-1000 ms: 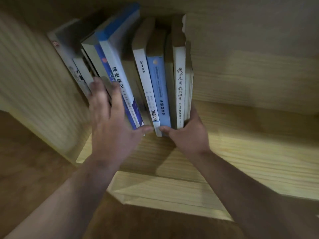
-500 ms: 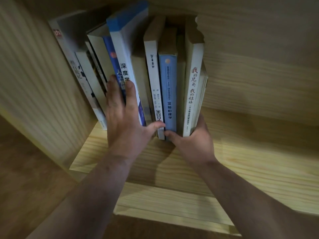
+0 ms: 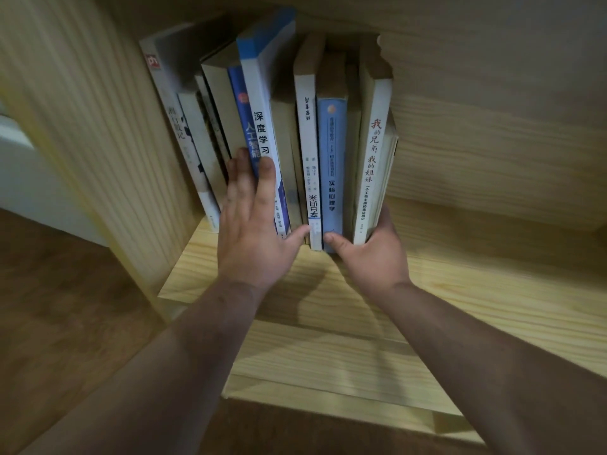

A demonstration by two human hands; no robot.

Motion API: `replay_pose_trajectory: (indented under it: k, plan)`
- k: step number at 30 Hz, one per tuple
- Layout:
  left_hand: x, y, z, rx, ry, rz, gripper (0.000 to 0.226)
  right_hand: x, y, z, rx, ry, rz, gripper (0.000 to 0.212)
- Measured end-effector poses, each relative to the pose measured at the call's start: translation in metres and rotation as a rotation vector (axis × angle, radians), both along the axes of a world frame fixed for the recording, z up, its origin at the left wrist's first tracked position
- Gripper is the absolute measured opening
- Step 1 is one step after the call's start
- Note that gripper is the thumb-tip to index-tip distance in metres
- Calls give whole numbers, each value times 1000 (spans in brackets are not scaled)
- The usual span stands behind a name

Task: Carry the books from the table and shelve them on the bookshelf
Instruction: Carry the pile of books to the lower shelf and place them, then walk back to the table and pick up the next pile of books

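My left grip (image 3: 253,231) is spread wide and flat with the fingers straight. It presses the spines of the leaning books (image 3: 226,103) at its 12 o'clock, and the thumb reaches out to 3 o'clock to touch the foot of a white-spined book (image 3: 308,152). My right grip (image 3: 371,257) is closed round the end books (image 3: 371,159), with the thumb on the foot of the light blue spine; the fingers are tucked out of sight round the far cover at 2 o'clock. Very little has moved in the last second. Both grips sit on the same spines as before, and the row looks a shade more upright, though my view has come closer too, so I can't be sure of that. As I see it, this batch is already on the bookshelf (image 3: 476,290) and I'm only squaring it up, squeezing the two groups together. The row stands at 12 o'clock, hard against the side panel (image 3: 108,142) at 10 o'clock. Bare shelf board runs off to 3 o'clock, and wooden floor (image 3: 49,323) shows at 8 o'clock.
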State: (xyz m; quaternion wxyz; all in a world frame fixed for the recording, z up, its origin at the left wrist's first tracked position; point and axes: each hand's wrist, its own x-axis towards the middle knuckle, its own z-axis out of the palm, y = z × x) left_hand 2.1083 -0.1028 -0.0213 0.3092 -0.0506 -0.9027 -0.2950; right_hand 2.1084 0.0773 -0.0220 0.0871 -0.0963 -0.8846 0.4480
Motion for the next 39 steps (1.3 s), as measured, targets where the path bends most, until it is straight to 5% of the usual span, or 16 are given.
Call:
replay_pose_trajectory:
  k: [5, 9, 12, 17, 22, 24, 26, 32, 36, 39]
  plan:
    - [33, -12, 16, -15, -169, -107, 103, 9, 7, 7, 20, -102, 73, 86]
    - [72, -28, 11, 149, -564, -134, 75, 42, 11, 14, 162, -170, 89, 40]
    - [108, -32, 19, 70, -663, -165, 43, 84, 10, 10, 335, -248, 101, 51]
    - [171, -32, 9, 211, -785, -110, 43, 163, 2, 15, 482, -362, 212, 64]
    - [240, -50, -7, 793, -1172, 19, 32, 220, 9, 17, 2, -673, 115, 43]
    - [280, -55, -7, 850, -1254, 113, 6, 250, 21, 3, -103, -746, 58, 19]
    - [321, -63, -8, 929, -1318, 198, 16, 281, 40, -13, -98, -796, 41, 10]
    - [425, -79, -11, 919, -1396, 317, 5, 362, 74, -49, -251, -1189, 82, 12]
    - [476, -87, -10, 733, -1366, 246, 14, 379, 67, -44, -170, -1176, 175, 3]
    - [512, -100, -14, 775, -1349, 327, 23, 387, 63, -38, -118, -1183, 225, 12]
